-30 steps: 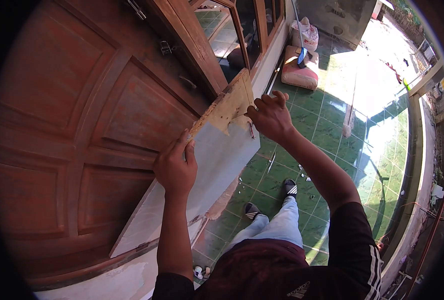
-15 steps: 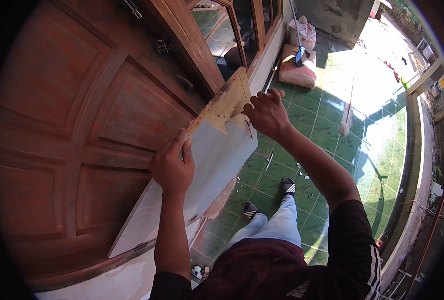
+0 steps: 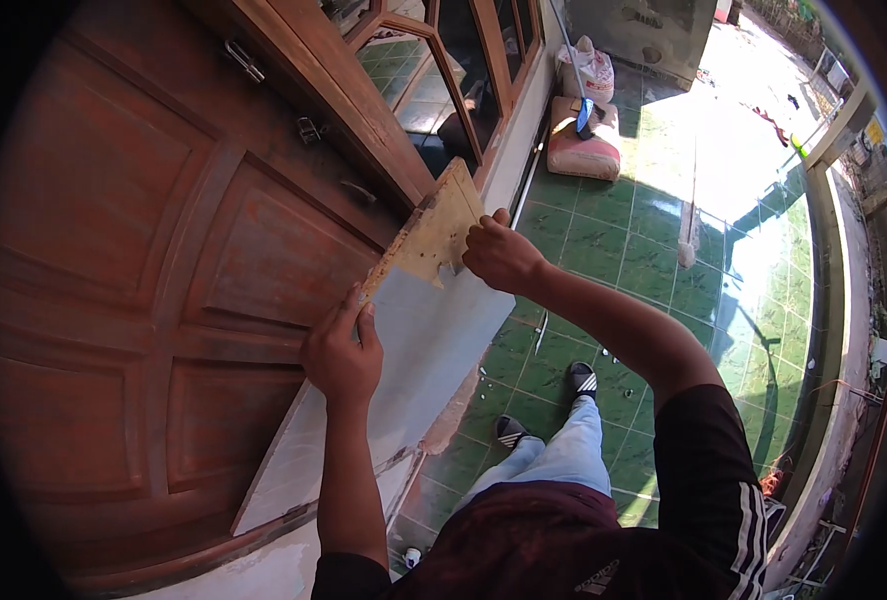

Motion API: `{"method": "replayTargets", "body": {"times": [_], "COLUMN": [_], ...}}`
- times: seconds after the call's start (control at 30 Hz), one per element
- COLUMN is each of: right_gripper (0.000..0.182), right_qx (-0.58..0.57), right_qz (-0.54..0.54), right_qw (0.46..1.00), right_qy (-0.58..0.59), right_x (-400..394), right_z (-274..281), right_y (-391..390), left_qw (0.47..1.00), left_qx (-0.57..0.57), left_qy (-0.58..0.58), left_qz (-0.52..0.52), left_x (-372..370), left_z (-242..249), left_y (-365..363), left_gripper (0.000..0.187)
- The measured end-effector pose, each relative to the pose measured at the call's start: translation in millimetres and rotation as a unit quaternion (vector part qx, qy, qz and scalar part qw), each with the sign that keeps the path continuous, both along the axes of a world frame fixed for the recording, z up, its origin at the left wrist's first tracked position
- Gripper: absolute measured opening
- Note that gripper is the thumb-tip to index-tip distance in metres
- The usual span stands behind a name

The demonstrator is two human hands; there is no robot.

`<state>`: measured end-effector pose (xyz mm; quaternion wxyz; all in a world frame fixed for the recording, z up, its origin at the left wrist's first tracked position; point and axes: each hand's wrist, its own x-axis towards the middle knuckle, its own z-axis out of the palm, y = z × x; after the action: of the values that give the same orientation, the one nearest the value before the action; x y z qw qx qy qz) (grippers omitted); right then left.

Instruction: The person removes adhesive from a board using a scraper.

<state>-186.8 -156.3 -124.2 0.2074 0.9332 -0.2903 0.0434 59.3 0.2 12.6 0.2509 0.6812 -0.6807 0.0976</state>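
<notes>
Left hand (image 3: 344,350) closed on edge of pale board (image 3: 419,330), which spans beneath both hands; right hand (image 3: 504,255) over board's yellowish bared patch (image 3: 429,242), fingers curled, hold cannot be told; beyond right hand, pinkish sack (image 3: 582,157) lying flat, white sack (image 3: 594,72) behind it, contents of both hidden

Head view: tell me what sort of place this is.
Probably the tiled porch of a house: a panelled wooden door, a wood-framed window and green floor tiles running out into sunlight suggest it.
</notes>
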Motion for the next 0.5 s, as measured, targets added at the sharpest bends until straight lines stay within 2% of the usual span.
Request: {"method": "replayTargets", "body": {"times": [0.03,0.13,0.2,0.23,0.27,0.33,0.37,0.47,0.5], "right_gripper": [0.017,0.041,0.049,0.054,0.049,0.041,0.035,0.036,0.036], "right_qx": [0.035,0.119,0.259,0.328,0.368,0.427,0.466,0.511,0.506], "right_qz": [-0.009,-0.057,-0.151,-0.194,-0.222,-0.267,-0.239,-0.289,-0.276], "right_qw": [0.999,0.973,0.904,0.853,0.772,0.561,0.425,0.283,0.263], "right_qy": [-0.004,-0.187,-0.304,-0.356,-0.468,-0.657,-0.738,-0.758,-0.774], "right_x": [3.5,-11.6,-18.2,-17.6,-12.6,5.0,21.1,46.9,56.1], "right_z": [-14.7,-2.6,-22.7,-35.6,-41.7,-47.3,-52.4,-6.5,-13.2], "right_y": [-0.5,26.9,39.8,47.6,56.1,71.1,73.1,80.7,76.9], "left_qw": [1.000,1.000,1.000,1.000,1.000,1.000,1.000,1.000,1.000], "left_qx": [-0.003,-0.015,-0.014,-0.009,-0.006,-0.008,-0.008,-0.002,-0.005], "left_qy": [-0.007,-0.022,-0.022,-0.021,-0.020,-0.017,-0.017,-0.011,-0.011], "left_qz": [-0.002,-0.011,-0.010,-0.009,-0.007,-0.007,-0.005,-0.003,-0.004], "left_x": [0.3,0.3,0.0,-0.9,-1.9,-2.4,-2.5,-2.7,-2.0], "left_z": [-1.0,-0.5,-0.5,1.1,2.2,2.6,1.9,1.8,1.3], "left_y": [1.9,-0.4,-0.7,0.3,0.2,-0.4,0.6,0.4,1.2], "left_gripper": [0.033,0.032,0.032,0.032,0.032,0.032,0.031,0.031,0.031]}}
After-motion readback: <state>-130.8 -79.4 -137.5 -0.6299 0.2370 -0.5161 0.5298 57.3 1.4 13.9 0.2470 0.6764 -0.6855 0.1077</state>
